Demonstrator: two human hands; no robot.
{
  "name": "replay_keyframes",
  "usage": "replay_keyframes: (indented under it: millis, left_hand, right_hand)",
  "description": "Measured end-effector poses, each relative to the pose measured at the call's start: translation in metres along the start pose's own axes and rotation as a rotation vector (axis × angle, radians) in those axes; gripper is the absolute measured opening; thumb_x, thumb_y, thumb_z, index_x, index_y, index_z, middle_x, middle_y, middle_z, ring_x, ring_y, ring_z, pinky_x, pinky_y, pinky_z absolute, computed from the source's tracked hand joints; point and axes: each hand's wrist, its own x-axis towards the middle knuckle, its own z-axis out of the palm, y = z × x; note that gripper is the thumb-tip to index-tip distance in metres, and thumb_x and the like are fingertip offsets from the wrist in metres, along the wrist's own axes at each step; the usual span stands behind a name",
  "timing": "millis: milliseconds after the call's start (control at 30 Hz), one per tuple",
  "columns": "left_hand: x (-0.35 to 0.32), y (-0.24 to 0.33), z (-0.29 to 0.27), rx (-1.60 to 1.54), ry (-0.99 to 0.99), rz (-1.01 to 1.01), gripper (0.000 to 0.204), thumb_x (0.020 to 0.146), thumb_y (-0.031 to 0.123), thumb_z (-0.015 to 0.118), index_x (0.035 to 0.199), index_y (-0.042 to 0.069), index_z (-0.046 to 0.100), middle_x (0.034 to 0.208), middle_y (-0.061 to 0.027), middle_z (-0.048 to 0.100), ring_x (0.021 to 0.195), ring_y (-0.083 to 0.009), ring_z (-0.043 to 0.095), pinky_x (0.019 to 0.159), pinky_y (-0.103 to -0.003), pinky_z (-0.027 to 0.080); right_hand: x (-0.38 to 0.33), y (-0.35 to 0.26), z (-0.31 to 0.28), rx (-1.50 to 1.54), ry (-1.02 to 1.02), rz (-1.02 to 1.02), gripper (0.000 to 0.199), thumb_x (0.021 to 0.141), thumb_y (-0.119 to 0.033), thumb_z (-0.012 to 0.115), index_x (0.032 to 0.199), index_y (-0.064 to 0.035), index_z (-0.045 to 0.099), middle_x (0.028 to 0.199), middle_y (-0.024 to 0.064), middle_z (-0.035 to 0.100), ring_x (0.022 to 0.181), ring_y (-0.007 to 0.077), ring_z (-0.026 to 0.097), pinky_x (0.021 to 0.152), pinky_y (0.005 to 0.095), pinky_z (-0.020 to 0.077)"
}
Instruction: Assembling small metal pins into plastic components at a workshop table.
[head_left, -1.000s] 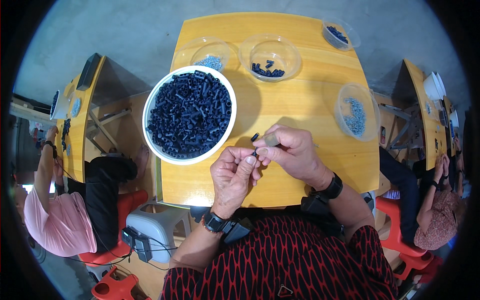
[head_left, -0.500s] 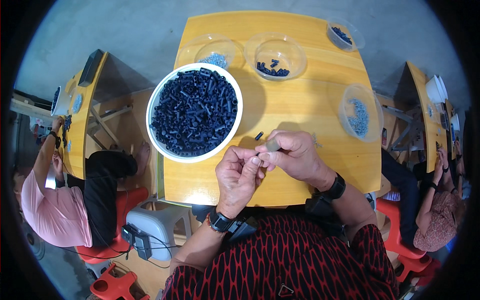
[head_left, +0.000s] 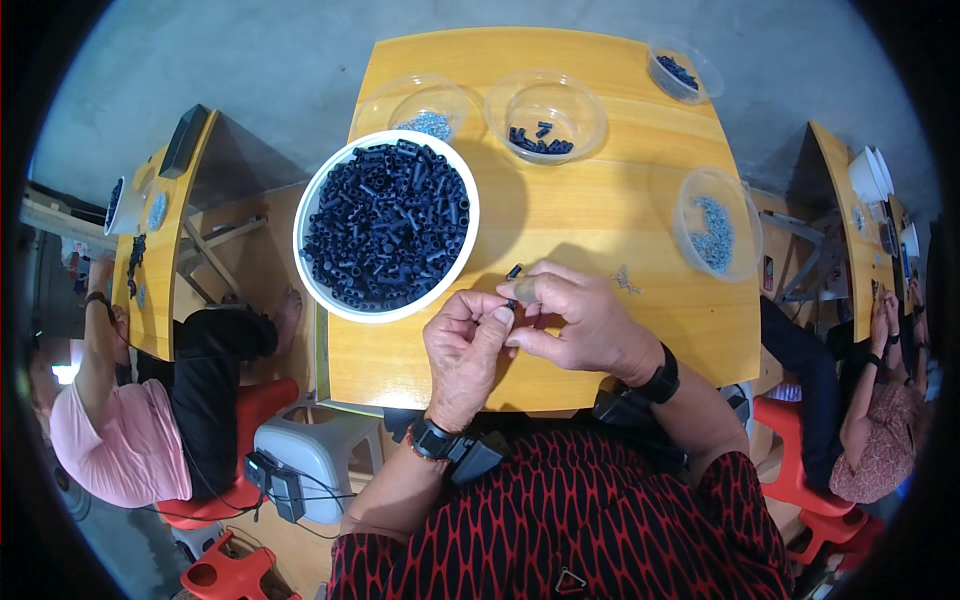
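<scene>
In the head view, pinching a small black plastic-looking tube (head_left: pixel 511 305) with the bare left hand (head_left: pixel 465 348) above the yellow wooden table (head_left: pixel 640 200); holding the bare right hand (head_left: pixel 588 320) close, not showing clearly whether gripping. Probably handling light, stiff, slightly slippery; best gripping by the side wall.

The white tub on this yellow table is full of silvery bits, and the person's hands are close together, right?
The contents are wrong: in the head view, the white tub on the yellow table is full of small dark tubes. The left hand and right hand are close together.
</scene>
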Motion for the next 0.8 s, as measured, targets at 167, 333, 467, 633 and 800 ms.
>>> replay_keyframes:
  millis: [167, 333, 467, 633, 800]
  left_hand:
    - [0.001, -0.006, -0.007, -0.003, -0.018, 0.020, 0.007, 0.099, 0.006, 0.065, 0.102, 0.000, 0.063, 0.091, -0.0056, 0.069, 0.074, -0.0081, 0.062, 0.067, -0.024, 0.053]
    - [0.001, 0.006, 0.003, 0.054, -0.011, -0.009, 0.006, 0.099, 0.005, 0.063, 0.101, -0.001, 0.064, 0.092, -0.0056, 0.069, 0.075, -0.0080, 0.062, 0.069, -0.023, 0.053]
    - [0.000, 0.010, -0.001, 0.158, -0.067, -0.078, 0.006, 0.098, 0.000, 0.060, 0.100, -0.002, 0.065, 0.094, -0.0066, 0.068, 0.085, -0.0101, 0.062, 0.080, -0.026, 0.052]
    - [-0.001, 0.008, -0.001, 0.183, -0.064, -0.047, 0.004, 0.097, -0.001, 0.061, 0.096, -0.002, 0.065, 0.092, -0.0045, 0.066, 0.084, -0.0101, 0.060, 0.080, -0.025, 0.050]
    - [-0.001, 0.011, 0.004, 0.233, -0.094, -0.002, 0.005, 0.097, -0.002, 0.061, 0.093, 0.000, 0.062, 0.089, -0.0017, 0.062, 0.083, -0.0092, 0.057, 0.078, -0.025, 0.047]
  right_hand:
    - [-0.001, 0.000, 0.004, -0.063, 0.015, -0.046, 0.037, 0.082, -0.010, 0.078, 0.116, 0.0008, 0.068, 0.092, 0.0130, 0.063, 0.077, 0.0274, 0.067, 0.068, 0.0350, 0.0568]
    - [-0.003, 0.003, 0.002, -0.192, 0.042, -0.101, 0.036, 0.082, -0.010, 0.076, 0.115, 0.0019, 0.067, 0.090, 0.0145, 0.063, 0.077, 0.0317, 0.067, 0.068, 0.0384, 0.0554]
    - [-0.005, 0.006, 0.002, -0.203, 0.073, -0.117, 0.035, 0.081, -0.010, 0.077, 0.112, 0.0027, 0.067, 0.086, 0.0140, 0.062, 0.073, 0.0312, 0.066, 0.066, 0.0388, 0.0550]
    - [-0.005, 0.007, 0.000, -0.258, 0.047, -0.170, 0.030, 0.079, -0.008, 0.076, 0.105, 0.0017, 0.065, 0.081, 0.0133, 0.059, 0.068, 0.0311, 0.064, 0.060, 0.0395, 0.0535]
    - [-0.006, 0.007, 0.001, -0.393, 0.042, -0.250, 0.028, 0.078, -0.010, 0.077, 0.099, 0.0015, 0.062, 0.080, 0.0112, 0.056, 0.066, 0.0297, 0.063, 0.058, 0.0385, 0.0530]
